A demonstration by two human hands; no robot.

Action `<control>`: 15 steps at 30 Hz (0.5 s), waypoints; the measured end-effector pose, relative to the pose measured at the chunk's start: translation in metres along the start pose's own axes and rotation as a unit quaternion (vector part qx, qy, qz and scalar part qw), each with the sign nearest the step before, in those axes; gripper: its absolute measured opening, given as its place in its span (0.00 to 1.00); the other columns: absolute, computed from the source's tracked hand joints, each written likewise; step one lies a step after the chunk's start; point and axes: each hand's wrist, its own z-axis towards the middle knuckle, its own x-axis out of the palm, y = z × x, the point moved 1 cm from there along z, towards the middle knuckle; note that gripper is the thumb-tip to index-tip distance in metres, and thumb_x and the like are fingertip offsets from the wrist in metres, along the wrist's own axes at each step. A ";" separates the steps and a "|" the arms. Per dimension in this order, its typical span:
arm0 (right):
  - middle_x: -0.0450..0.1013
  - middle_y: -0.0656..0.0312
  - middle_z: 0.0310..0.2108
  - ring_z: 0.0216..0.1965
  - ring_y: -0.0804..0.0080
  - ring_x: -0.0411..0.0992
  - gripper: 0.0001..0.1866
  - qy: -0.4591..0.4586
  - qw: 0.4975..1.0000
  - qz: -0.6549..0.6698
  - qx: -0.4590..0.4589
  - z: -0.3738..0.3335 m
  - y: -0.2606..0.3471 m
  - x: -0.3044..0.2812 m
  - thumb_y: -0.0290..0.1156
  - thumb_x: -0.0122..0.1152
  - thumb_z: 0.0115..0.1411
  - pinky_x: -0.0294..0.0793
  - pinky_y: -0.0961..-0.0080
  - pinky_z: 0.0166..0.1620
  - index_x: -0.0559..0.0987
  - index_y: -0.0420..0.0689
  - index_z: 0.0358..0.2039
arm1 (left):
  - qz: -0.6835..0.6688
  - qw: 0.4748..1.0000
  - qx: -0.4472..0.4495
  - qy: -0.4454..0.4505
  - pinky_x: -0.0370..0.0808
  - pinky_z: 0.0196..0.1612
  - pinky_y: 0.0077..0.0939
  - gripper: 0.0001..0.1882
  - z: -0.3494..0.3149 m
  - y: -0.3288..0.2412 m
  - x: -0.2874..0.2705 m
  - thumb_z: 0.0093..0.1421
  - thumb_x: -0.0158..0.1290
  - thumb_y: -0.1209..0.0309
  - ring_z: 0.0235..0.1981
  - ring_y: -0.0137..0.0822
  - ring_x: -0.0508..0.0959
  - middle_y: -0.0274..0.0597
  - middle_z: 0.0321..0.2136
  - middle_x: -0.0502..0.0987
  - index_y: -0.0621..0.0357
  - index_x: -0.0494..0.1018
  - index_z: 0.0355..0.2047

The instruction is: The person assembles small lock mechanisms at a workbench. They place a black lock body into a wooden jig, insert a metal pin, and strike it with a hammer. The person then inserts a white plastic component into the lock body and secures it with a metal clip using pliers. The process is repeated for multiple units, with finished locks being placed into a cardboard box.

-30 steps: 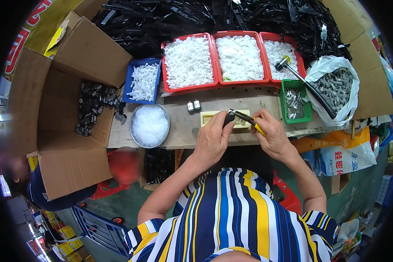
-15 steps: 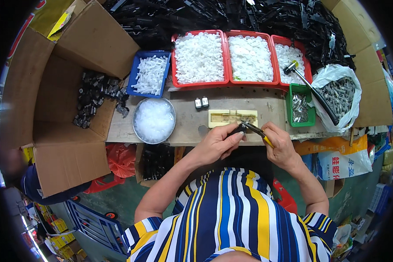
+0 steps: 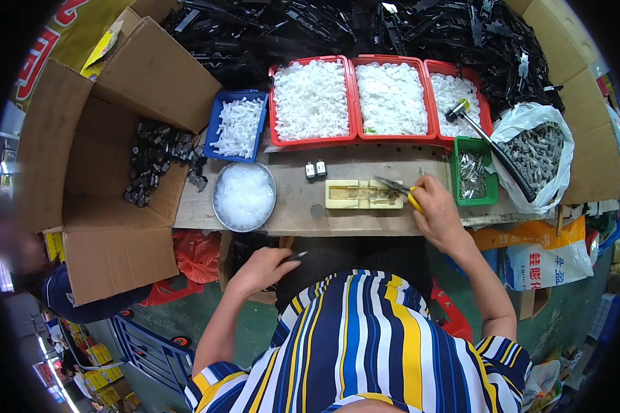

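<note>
My right hand [image 3: 435,212] rests on the wooden board [image 3: 293,203] and holds yellow-handled pliers [image 3: 398,188], whose jaws point left at a cream plastic jig [image 3: 362,195]. My left hand [image 3: 263,267] is down below the board's front edge, over my lap, pinching a small black part [image 3: 295,257]. Two small black-and-white parts [image 3: 315,169] stand on the board behind the jig.
Behind the board sit three red trays [image 3: 390,96] and a blue tray [image 3: 238,125] of white parts, a metal bowl [image 3: 244,196], a green bin [image 3: 471,177], a hammer [image 3: 486,143] and a bag of grey parts [image 3: 539,151]. An open cardboard box [image 3: 103,158] with black parts is at left.
My left hand has left the jig and dropped below the board with a black part. My right hand stays on the pliers by the jig's right end.
</note>
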 end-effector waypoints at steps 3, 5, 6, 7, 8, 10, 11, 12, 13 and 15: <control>0.67 0.48 0.40 0.44 0.48 0.68 0.11 -0.028 0.998 -0.050 0.013 0.001 -0.018 0.009 0.19 0.59 0.48 0.70 0.55 0.46 0.73 0.36 0.34 | 0.143 0.981 0.022 -0.127 0.75 0.40 0.42 0.17 -0.016 0.036 0.014 0.62 0.58 0.62 0.35 0.53 0.79 0.55 0.30 0.77 0.67 0.78 0.38; 0.66 0.48 0.41 0.45 0.49 0.68 0.11 -0.023 0.996 -0.079 0.025 0.003 -0.021 0.010 0.19 0.60 0.48 0.70 0.55 0.46 0.73 0.36 0.34 | 0.123 0.979 0.003 -0.163 0.74 0.42 0.46 0.15 -0.020 0.027 0.007 0.60 0.60 0.65 0.39 0.57 0.78 0.56 0.32 0.78 0.67 0.80 0.39; 0.66 0.48 0.42 0.46 0.49 0.68 0.12 -0.017 0.996 -0.088 0.031 0.003 -0.021 0.011 0.19 0.60 0.47 0.70 0.55 0.47 0.73 0.36 0.35 | 0.112 0.978 0.008 -0.176 0.75 0.41 0.44 0.12 -0.018 0.006 -0.001 0.59 0.60 0.68 0.37 0.55 0.79 0.55 0.33 0.77 0.68 0.79 0.36; 0.66 0.49 0.42 0.46 0.49 0.68 0.13 -0.012 0.995 -0.096 0.038 0.003 -0.020 0.011 0.19 0.60 0.47 0.70 0.55 0.47 0.73 0.36 0.36 | 0.095 0.975 0.037 -0.197 0.75 0.42 0.44 0.11 -0.013 -0.012 -0.009 0.59 0.60 0.70 0.37 0.55 0.79 0.55 0.33 0.77 0.68 0.79 0.36; 0.66 0.49 0.43 0.47 0.49 0.68 0.14 -0.006 0.993 -0.105 0.045 0.003 -0.019 0.010 0.19 0.60 0.47 0.70 0.56 0.47 0.73 0.36 0.37 | 0.078 0.971 0.065 -0.218 0.75 0.42 0.43 0.10 -0.008 -0.029 -0.015 0.59 0.59 0.72 0.37 0.55 0.79 0.55 0.34 0.77 0.69 0.78 0.37; 0.66 0.48 0.45 0.49 0.49 0.67 0.15 0.009 0.994 -0.104 0.044 0.003 -0.020 0.008 0.20 0.61 0.48 0.70 0.56 0.50 0.73 0.37 0.38 | 0.067 0.948 0.127 -0.286 0.75 0.43 0.43 0.09 0.010 -0.047 -0.020 0.58 0.59 0.75 0.38 0.54 0.78 0.55 0.36 0.77 0.69 0.77 0.38; 0.66 0.48 0.47 0.50 0.49 0.67 0.15 0.016 0.993 -0.104 0.044 0.004 -0.020 0.007 0.21 0.62 0.49 0.69 0.57 0.51 0.73 0.37 0.39 | 0.072 0.927 0.162 -0.330 0.75 0.44 0.42 0.09 0.023 -0.052 -0.021 0.57 0.59 0.77 0.40 0.54 0.78 0.54 0.37 0.76 0.69 0.77 0.38; 0.66 0.48 0.48 0.52 0.49 0.66 0.16 0.021 0.994 -0.100 0.043 0.004 -0.018 0.005 0.22 0.63 0.49 0.69 0.57 0.52 0.74 0.37 0.40 | 0.077 0.904 0.199 -0.371 0.75 0.45 0.41 0.10 0.038 -0.057 -0.024 0.57 0.58 0.79 0.41 0.54 0.78 0.54 0.39 0.76 0.69 0.76 0.39; 0.66 0.48 0.49 0.53 0.49 0.66 0.16 0.027 0.994 -0.097 0.040 0.006 -0.014 -0.001 0.23 0.64 0.50 0.68 0.57 0.53 0.74 0.38 0.41 | 0.102 0.891 0.209 -0.389 0.75 0.46 0.41 0.11 0.052 -0.060 -0.026 0.57 0.58 0.79 0.43 0.54 0.77 0.53 0.40 0.76 0.69 0.75 0.40; 0.65 0.48 0.51 0.55 0.50 0.65 0.18 0.041 0.994 -0.098 0.037 0.012 -0.005 -0.014 0.25 0.67 0.51 0.67 0.58 0.55 0.74 0.38 0.42 | 0.151 0.863 0.229 -0.424 0.74 0.49 0.41 0.13 0.079 -0.063 -0.032 0.56 0.57 0.81 0.46 0.54 0.75 0.52 0.43 0.75 0.68 0.74 0.43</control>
